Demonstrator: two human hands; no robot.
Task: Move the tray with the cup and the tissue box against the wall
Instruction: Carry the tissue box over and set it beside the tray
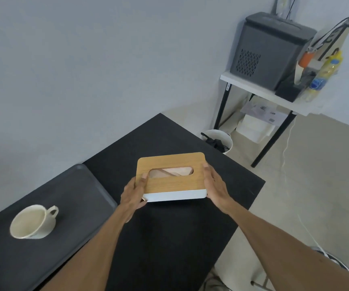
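Note:
The tissue box (173, 185), white with a wooden lid and an oval slot, is in the middle of the black table (169, 238). My left hand (133, 195) grips its left end, thumb on the lid. My right hand (215, 187) clasps its right end. Whether the box rests on the table or is lifted slightly, I cannot tell. To the left lies a dark grey tray (81, 196), its far edge close to the grey wall (85, 70). A cream cup (32, 222) with its handle to the right stands on the tray.
Right of the table is bare floor. A white side table (253, 87) with black legs carries a dark grey machine (268, 49), a bag and bottles. A white bin (219, 140) and boxes sit beneath it. A white cable runs across the floor.

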